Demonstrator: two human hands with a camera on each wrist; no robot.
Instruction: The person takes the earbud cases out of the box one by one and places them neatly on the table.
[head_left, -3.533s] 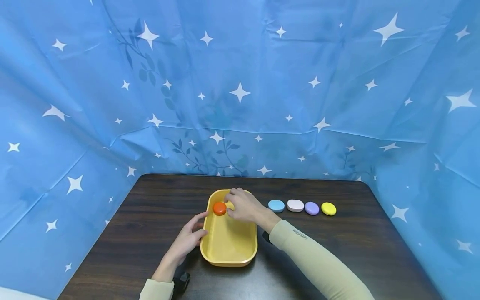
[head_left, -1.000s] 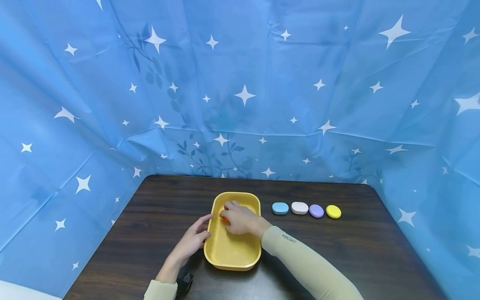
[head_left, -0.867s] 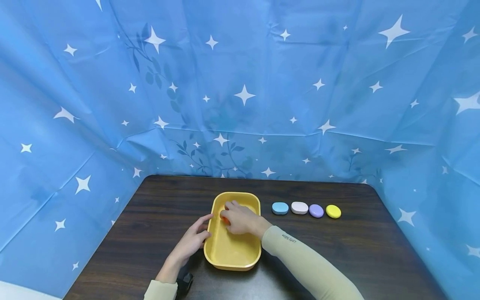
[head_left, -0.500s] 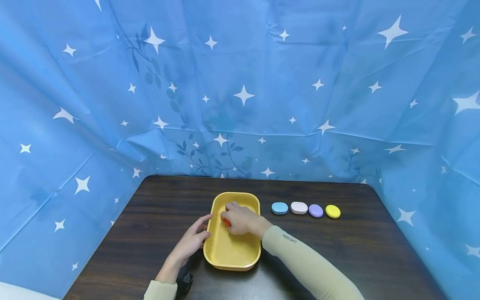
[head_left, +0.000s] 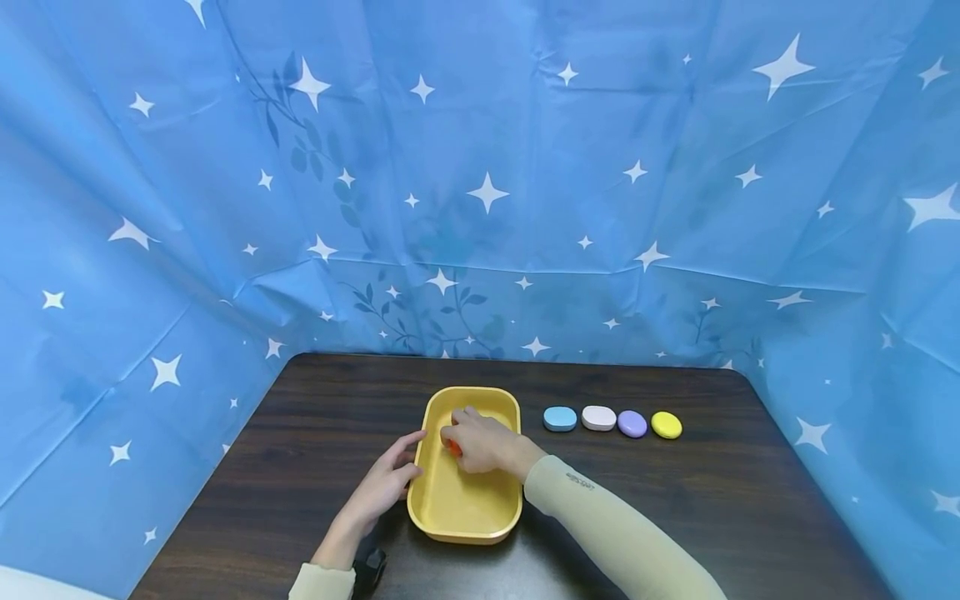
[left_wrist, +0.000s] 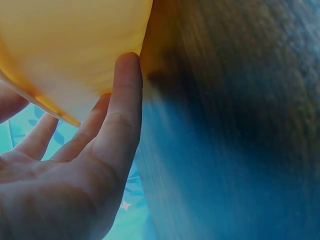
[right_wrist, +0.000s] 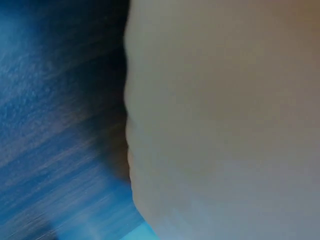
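In the head view a yellow rectangular tray (head_left: 465, 508) with rounded corners stands on the table. My right hand (head_left: 483, 442) reaches down into it, fingers curled round a small glossy orange disc (head_left: 454, 447). Most of the disc is covered by that hand. My left hand (head_left: 378, 483) is at the tray's left side. In the left wrist view its fingertips (left_wrist: 127, 70) touch the outside of the tray wall (left_wrist: 75, 45) with the fingers nearly straight. The right wrist view is filled by a blurred pale surface and shows no fingers.
Right of the tray, a row of small glossy pieces lies on the dark wooden table (head_left: 675, 500): a blue oval (head_left: 560, 419), a pale pink oval (head_left: 598, 418), a purple disc (head_left: 632, 423) and a yellow disc (head_left: 667, 425). A blue starry curtain (head_left: 480, 250) hangs behind.
Since the oldest frame, my right hand has moved from a yellow piece near the tray's far end to the orange disc. That yellow piece is out of sight now. The last second shows almost no motion.
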